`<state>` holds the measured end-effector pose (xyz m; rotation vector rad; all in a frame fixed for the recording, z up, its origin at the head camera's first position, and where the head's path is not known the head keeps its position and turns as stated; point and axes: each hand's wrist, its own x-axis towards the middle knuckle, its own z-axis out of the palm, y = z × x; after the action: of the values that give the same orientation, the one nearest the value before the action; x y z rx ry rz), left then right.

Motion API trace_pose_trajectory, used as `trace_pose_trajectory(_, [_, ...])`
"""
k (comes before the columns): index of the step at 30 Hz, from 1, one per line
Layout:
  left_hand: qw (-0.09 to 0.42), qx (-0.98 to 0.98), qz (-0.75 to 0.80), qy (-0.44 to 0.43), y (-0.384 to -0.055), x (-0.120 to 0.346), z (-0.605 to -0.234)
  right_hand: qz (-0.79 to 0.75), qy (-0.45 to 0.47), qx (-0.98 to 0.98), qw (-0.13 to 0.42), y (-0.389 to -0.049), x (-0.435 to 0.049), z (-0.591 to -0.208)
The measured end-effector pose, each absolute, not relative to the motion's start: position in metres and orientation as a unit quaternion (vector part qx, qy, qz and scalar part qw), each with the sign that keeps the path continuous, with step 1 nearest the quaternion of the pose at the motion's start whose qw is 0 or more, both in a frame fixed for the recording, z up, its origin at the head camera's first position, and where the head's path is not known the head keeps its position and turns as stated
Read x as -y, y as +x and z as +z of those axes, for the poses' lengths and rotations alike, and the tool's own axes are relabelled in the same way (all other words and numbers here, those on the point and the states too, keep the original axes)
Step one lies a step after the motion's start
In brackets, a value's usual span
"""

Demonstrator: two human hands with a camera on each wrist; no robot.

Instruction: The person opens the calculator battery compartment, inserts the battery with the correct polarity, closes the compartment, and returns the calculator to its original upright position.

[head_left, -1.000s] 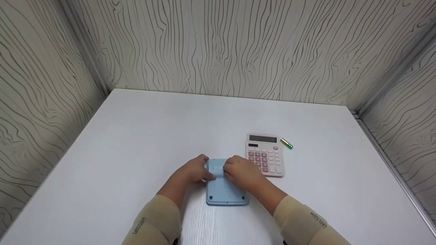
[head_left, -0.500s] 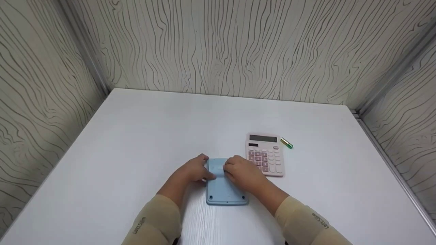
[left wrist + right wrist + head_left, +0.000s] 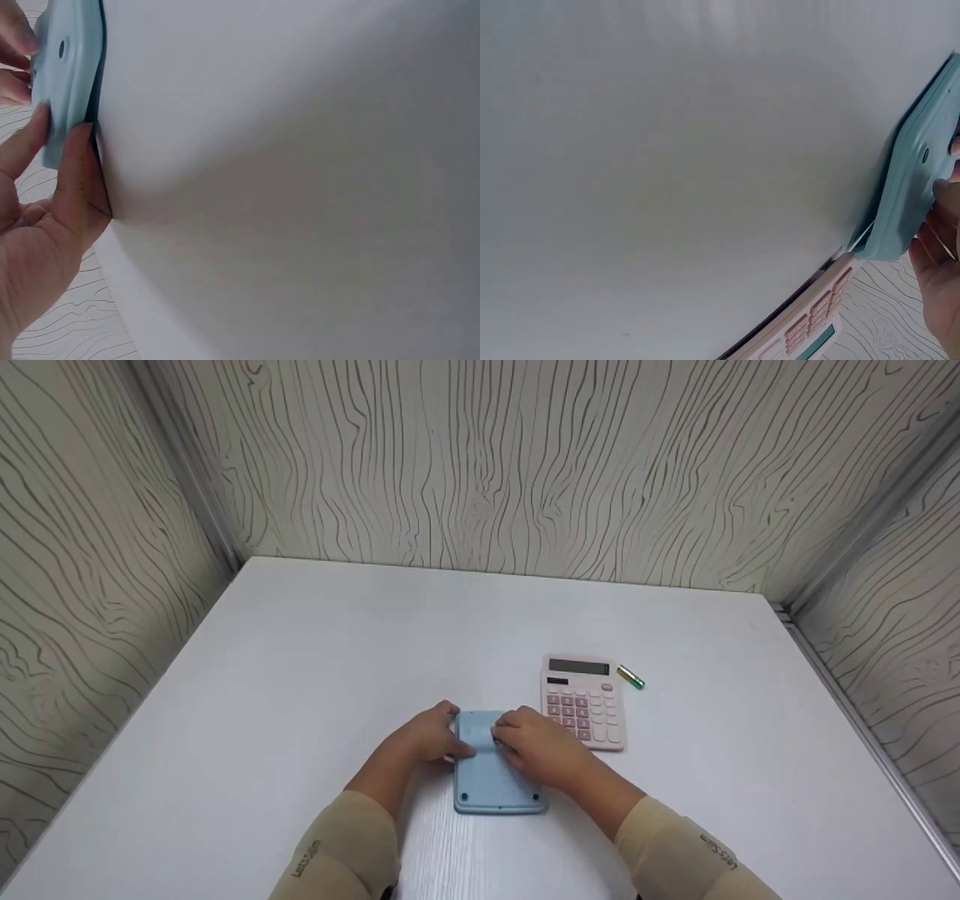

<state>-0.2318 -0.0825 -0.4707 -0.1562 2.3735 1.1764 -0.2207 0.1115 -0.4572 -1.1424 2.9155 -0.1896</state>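
A light blue calculator (image 3: 495,780) lies face down, its back with small dark feet upward. My left hand (image 3: 427,735) grips its left edge, with the thumb on the back and the fingers at the side. The right hand (image 3: 544,746) bends its fingers over the upper part of the back, fingertips right at the surface. A small dark bit shows under those fingertips; I cannot tell what it is. Both wrist views show the blue calculator's edge, with the left thumb (image 3: 27,142) on it in the left one.
Just beyond the right hand, a pink calculator (image 3: 611,705) lies face up. A green and gold battery (image 3: 631,676) lies beside its upper right corner. All this is on a white table (image 3: 337,645) with patterned wall panels (image 3: 480,457) behind and at both sides.
The right hand and forearm have shifted slightly down and to the right, fingers still at the blue calculator's back. The left hand and both calculators stay in place.
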Motion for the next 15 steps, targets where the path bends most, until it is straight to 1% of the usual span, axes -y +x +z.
trace_pose_trajectory(5, [0.238,-0.874,0.422,-0.048,-0.230,0.082,-0.469,-0.067,-0.335,-0.940,0.004,-0.220,-0.119,-0.458])
trace_pose_trajectory(15, [0.240,-0.861,0.447,-0.034,-0.230,0.085,-0.470,-0.123,-0.234,-0.964,0.006,-0.219,-0.131,-0.459])
